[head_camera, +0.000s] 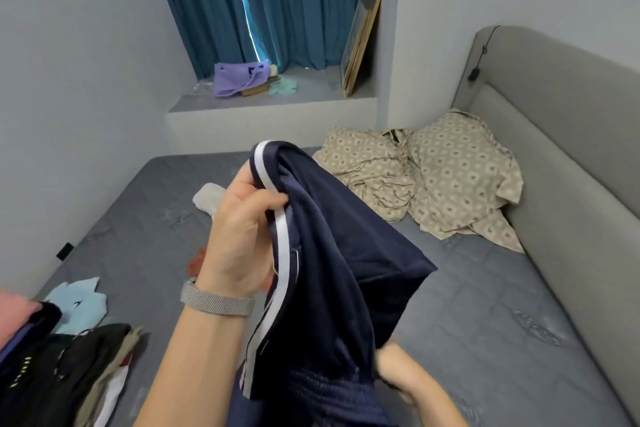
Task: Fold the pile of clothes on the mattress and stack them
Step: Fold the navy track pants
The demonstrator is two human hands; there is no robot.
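Folding looks barely begun, by my reading; a heap of dark, tan and white unfolded clothes [69, 367] lies on the grey quilted mattress [485, 305] at its near-left corner, with no finished stack in view; the navy satin shorts with a white side stripe [332, 253] hang raised above the mattress middle; the left hand [242, 229] pinches their striped edge, palm toward the camera; the right hand [398, 374], low beneath them, is partly hidden, so I cannot tell its grip.

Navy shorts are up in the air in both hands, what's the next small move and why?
Probably lower the navy shorts onto the bare mattress in front and spread them flat. They hang bunched from the left hand, which pinches the white-striped edge, while the right hand grips near the waistband, so no clean fold is possible yet.
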